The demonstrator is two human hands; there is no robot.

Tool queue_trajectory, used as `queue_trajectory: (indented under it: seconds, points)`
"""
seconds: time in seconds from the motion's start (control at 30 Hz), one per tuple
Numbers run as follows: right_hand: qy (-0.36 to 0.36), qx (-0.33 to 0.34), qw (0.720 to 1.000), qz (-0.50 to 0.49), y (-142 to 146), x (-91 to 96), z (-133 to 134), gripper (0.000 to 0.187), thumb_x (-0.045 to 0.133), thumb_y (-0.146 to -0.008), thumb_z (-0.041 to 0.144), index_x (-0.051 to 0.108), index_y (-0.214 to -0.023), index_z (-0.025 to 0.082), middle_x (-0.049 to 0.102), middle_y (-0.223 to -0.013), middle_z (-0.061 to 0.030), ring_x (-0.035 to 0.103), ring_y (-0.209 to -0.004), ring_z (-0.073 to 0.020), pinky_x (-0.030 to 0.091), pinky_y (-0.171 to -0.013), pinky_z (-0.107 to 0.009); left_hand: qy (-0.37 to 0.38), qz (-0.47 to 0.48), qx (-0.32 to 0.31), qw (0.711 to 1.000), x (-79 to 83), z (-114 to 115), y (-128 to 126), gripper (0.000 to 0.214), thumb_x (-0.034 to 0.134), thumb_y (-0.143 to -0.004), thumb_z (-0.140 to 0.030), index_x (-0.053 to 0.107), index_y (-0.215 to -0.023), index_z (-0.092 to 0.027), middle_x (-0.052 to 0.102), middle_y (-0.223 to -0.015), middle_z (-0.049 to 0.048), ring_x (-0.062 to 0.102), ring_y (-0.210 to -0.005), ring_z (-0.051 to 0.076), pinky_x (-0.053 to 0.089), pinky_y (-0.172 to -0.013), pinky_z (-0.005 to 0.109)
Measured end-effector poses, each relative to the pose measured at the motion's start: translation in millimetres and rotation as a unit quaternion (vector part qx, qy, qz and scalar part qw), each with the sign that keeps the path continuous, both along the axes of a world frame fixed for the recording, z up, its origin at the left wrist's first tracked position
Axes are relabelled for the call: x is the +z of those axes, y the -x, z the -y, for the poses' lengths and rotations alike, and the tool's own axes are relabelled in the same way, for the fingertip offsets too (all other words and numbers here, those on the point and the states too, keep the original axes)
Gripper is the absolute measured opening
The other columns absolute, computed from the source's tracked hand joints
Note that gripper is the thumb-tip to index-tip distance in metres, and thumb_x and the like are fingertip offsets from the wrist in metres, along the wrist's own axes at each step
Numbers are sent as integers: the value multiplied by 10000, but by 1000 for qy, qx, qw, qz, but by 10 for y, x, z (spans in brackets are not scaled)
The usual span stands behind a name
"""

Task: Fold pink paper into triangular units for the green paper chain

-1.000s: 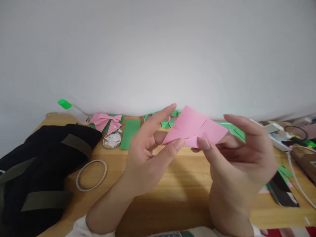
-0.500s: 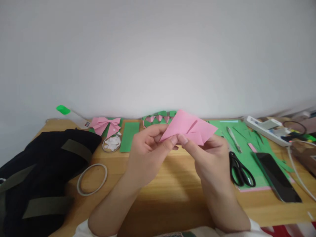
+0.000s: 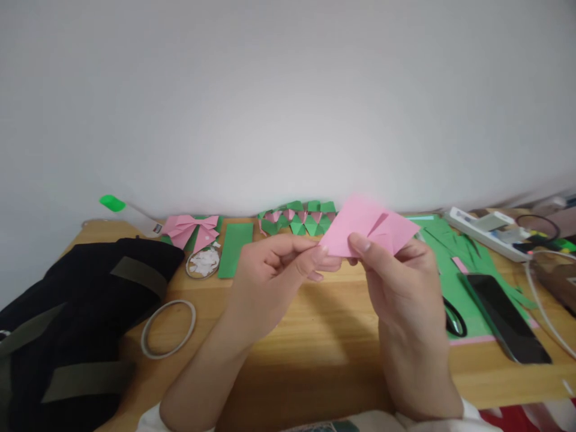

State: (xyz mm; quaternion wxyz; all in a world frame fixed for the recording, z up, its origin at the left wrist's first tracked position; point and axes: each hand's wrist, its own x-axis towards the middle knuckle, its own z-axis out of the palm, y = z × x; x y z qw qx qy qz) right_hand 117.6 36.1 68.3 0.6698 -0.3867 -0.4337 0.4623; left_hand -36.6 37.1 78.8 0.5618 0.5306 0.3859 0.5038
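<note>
1. Wall (image 3: 288, 108), pale & plain, fills 12 o'clock.
2. Wood table (image 3: 333, 336), runs thru 6 o'clock, back edge vs. wall.
3. Black cloth (image 3: 90, 300) w/ grey-green bands, heaped at 8 o'clock.
4. Green sheet (image 3: 454, 285), b/w 3 & 4 o'clock, pink edge showing at its near side.
5. R hand (image 3: 405, 288), b/w 3 & 5 o'clock: grasping pink paper, thumb on front, fingers behind.
6. L hand (image 3: 272, 288), 6–7 o'clock: pinching same paper's left corner, thumb + fingertips.
7. Phone (image 3: 508, 318), 4 o'clock, dark screen up, partly over green sheet.
8. Power strip (image 3: 513, 249), white, 3 o'clock, things plugged in.
9. Pink paper (image 3: 366, 219), folded, just off centre twd 3 o'clock, held up b/w both hands above table; top corner blurred.
10. Green/pink paper chain (image 3: 312, 228), approx. centre, by wall.
11. Pink bow (image 3: 193, 228), 9 o'clock, green paper under.
12. White ring (image 3: 144, 336), 8 o'clock, beside black cloth.
13. Green strip (image 3: 236, 249), 8 o'clock, nr centre.
14. White scraps (image 3: 204, 262), 8 o'clock, in round dish (image 3: 189, 270), just below bow.
</note>
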Motion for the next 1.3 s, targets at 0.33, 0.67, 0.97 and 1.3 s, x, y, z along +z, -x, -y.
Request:
queue_trajectory:
  seconds: [0.33, 0.67, 0.97, 1.3]
  points:
    - [2, -61, 998, 17, -3, -26, 12, 155, 781, -747, 135, 765, -662, 264, 725, -681, 47, 616, -589, -104, 542, -591, -232, -12, -2, 4, 1000, -28, 24, -23, 186, 584, -944, -243, 726, -830, -208, 804, -789, -11, 768, -706, 141, 627, -630, 187]
    - [9, -43, 997, 59, -31, -14, 30, 137, 793, -727, 162, 747, -632, 250, 709, -646, 40, 609, -574, -115, 515, -535, -239, -24, -34, -15, 999, -32, 7, -26, 136, 713, -849, -243, 745, -727, -192, 793, -726, -17, 752, -686, 106, 594, -664, 127]
    - [1, -27, 997, 78, -60, 11, 32, 153, 792, -741, 160, 765, -635, 268, 738, -663, 36, 649, -593, -130, 553, -579, -265, -37, -76, -49, 995, 29, 19, 37, 223, 626, -898, -189, 741, -707, -196, 789, -703, -23, 737, -630, 90, 582, -592, 122]
    - [24, -92, 995, 42, -117, 62, 14, 183, 802, -680, 106, 728, -566, 229, 659, -542, 46, 571, -504, -97, 475, -499, -234, -12, -65, 31, 997, 62, -17, 97, 209, 626, -877, -197, 755, -713, -212, 777, -678, -17, 733, -627, 133, 599, -622, 211]
